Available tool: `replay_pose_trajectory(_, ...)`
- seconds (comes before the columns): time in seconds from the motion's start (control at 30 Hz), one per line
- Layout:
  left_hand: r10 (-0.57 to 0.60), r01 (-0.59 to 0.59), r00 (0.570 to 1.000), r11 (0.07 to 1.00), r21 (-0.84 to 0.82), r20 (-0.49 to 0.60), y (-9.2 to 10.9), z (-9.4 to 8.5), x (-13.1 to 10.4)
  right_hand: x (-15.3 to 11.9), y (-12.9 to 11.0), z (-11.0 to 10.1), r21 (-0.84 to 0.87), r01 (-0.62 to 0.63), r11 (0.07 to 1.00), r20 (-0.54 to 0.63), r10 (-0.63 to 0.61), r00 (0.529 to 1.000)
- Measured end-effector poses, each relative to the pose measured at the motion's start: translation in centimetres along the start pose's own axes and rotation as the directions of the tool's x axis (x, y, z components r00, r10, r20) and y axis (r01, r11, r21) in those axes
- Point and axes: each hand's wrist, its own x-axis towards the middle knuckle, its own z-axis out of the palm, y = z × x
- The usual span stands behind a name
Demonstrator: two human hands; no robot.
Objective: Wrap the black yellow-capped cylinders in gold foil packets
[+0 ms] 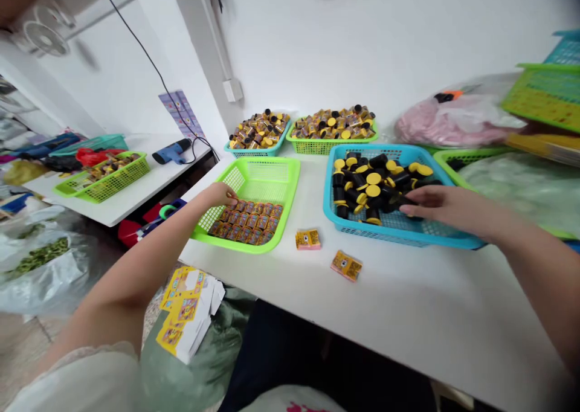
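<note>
Reaching into two baskets at once, left hand in the green basket, right hand in the blue basket.
Three rows of wrapped containers line the green one, left fingers curled beside them, their hold unclear; black containers with yellow lids, too jumbled to count, fill the blue, right thumb and fingers slightly parted around one, grip uncertain; two label stacks lie between.
</note>
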Motion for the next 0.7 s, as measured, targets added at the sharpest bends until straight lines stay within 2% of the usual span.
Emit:
replay_pose_trajectory(0.03,0.002,-0.003,1.0,0.999,0.043,0.029,0.3,0.2,0.0,-0.5,-0.2,-0.3,-0.014,-0.025,1.0,-0.059,0.024,0.998)
replay_pose_trajectory(0.1,0.002,-0.01,0.998,0.993,0.122,0.063,1.0,0.4,0.0,-1.9,-0.7,-0.8,0.034,-0.079,0.996,-0.084,0.082,0.993)
replay_pose_trajectory(0.2,0.0,-0.012,0.998,0.977,0.211,0.058,1.9,-0.1,-0.6,-4.1,-0.8,-0.8,0.201,-0.021,0.979,-0.182,0.059,0.982)
replay_pose_trajectory(0.3,0.0,0.003,1.0,0.964,0.265,-0.011,3.7,-1.1,-2.4,-5.8,-0.4,0.0,0.305,0.061,0.951,-0.258,0.021,0.966)
replay_pose_trajectory(0.37,0.027,0.006,0.994,0.958,0.285,-0.109,6.2,-1.2,-4.5,-6.3,-0.1,0.5,0.325,0.107,0.94,-0.328,0.005,0.945)
replay_pose_trajectory(0.4,0.08,-0.033,0.984,0.96,0.279,-0.159,7.9,-0.9,-5.9,-6.5,0.0,0.7,0.317,0.132,0.939,-0.37,-0.005,0.929)
replay_pose_trajectory(0.43,0.161,-0.107,0.969,0.958,0.268,-0.19,9.8,-0.3,-7.4,-6.5,0.1,1.0,0.298,0.155,0.942,-0.413,-0.019,0.911)
replay_pose_trajectory(0.47,0.284,-0.234,0.938,0.941,0.246,-0.196,11.8,0.7,-8.9,-6.6,0.1,1.2,0.277,0.181,0.943,-0.452,-0.039,0.891)
replay_pose_trajectory(0.5,0.511,-0.485,0.838,0.858,0.169,-0.191,13.8,1.9,-10.4,-6.5,0.2,1.4,0.262,0.212,0.942,-0.481,-0.063,0.874)
replay_pose_trajectory(0.53,0.712,-0.702,0.689,0.702,0.117,-0.135,15.7,3.3,-11.6,-6.5,0.2,1.6,0.253,0.246,0.936,-0.502,-0.09,0.86)
replay_pose_trajectory(0.57,0.811,-0.802,0.575,0.585,0.123,-0.11,17.4,4.8,-12.6,-6.5,0.3,1.8,0.251,0.281,0.926,-0.515,-0.118,0.849)
replay_pose_trajectory(0.6,0.872,-0.851,0.478,0.49,0.191,-0.106,18.9,6.3,-13.3,-6.5,0.3,1.9,0.251,0.314,0.915,-0.522,-0.145,0.84)
replay_pose_trajectory(0.63,0.907,-0.868,0.409,0.42,0.264,-0.099,20.0,7.7,-13.7,-6.6,0.4,2.1,0.25,0.345,0.905,-0.53,-0.171,0.831)
replay_pose_trajectory(0.7,0.939,-0.84,0.333,0.336,0.425,-0.083,21.3,9.9,-13.8,-6.7,0.4,2.2,0.22,0.38,0.898,-0.545,-0.21,0.812)
